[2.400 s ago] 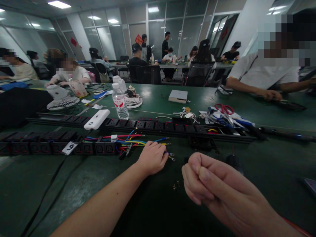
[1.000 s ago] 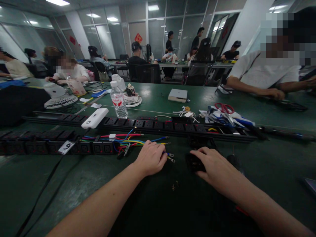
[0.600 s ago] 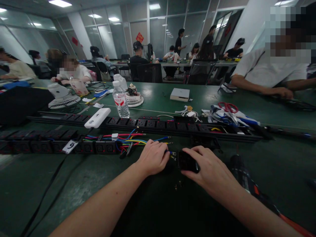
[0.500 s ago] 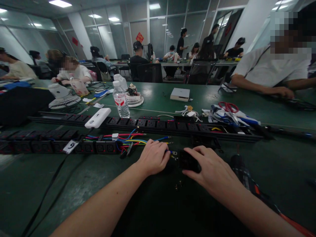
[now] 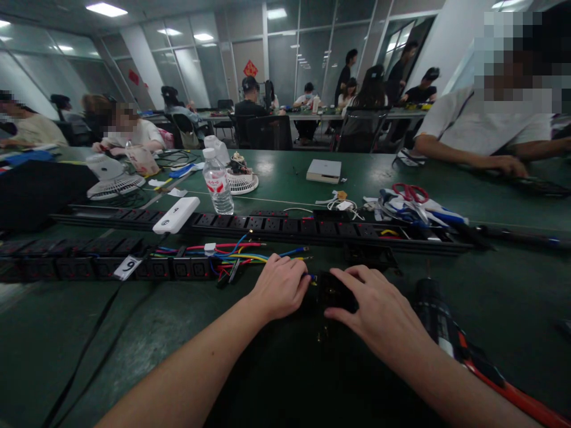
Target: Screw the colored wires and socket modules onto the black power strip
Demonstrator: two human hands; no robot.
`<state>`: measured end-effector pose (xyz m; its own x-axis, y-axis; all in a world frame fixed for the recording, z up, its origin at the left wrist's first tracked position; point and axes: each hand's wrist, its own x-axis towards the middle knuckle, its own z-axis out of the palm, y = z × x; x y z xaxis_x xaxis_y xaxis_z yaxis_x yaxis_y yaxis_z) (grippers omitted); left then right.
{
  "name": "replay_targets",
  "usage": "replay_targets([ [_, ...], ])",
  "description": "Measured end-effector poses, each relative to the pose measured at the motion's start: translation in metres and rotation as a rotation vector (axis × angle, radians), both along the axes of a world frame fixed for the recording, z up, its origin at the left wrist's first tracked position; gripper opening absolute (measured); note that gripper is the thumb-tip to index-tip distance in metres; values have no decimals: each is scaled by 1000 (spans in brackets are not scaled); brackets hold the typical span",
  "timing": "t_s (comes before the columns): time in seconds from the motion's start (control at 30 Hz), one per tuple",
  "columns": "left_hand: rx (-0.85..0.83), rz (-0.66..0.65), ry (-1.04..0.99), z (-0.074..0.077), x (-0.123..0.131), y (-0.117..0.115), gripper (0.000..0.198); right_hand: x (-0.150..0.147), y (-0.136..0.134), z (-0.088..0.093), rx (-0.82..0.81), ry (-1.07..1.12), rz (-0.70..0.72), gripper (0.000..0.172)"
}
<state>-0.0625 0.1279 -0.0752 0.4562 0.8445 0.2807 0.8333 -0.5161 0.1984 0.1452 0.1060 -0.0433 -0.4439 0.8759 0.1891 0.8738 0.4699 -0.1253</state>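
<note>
My left hand [image 5: 279, 286] rests knuckles-up on the green table, its fingers curled on the ends of the coloured wires [image 5: 241, 255] that run out of the black socket strip [image 5: 89, 266]. My right hand [image 5: 372, 306] grips a small black socket module [image 5: 333, 291] and holds it against those wire ends, right beside the left hand. A few small screws [image 5: 320, 337] lie on the table just below the module.
A long black socket rail [image 5: 285, 226] crosses the table behind my hands. On it lies a white box [image 5: 175, 215]. A water bottle [image 5: 217, 182], small fans, scissors [image 5: 408, 193] and a power screwdriver [image 5: 441, 321] lie around. A co-worker's arm [image 5: 459, 157] rests at far right.
My right hand came down from a raised fist, took the black module and slid it left up to the wire ends. The left hand stayed on the wires.
</note>
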Motion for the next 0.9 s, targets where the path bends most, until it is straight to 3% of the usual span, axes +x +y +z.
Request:
replay_targets([
  [0.37, 3, -52, 72, 0, 2, -2, 17, -4, -4, 1, -58, 25, -25, 56],
  [0.67, 6, -49, 36, 0, 3, -3, 18, -9, -7, -4, -75, 177, -50, 51],
  [0.9, 0, -62, 43, 1, 2, -2, 16, -11, -10, -8, -80, 224, -55, 57],
])
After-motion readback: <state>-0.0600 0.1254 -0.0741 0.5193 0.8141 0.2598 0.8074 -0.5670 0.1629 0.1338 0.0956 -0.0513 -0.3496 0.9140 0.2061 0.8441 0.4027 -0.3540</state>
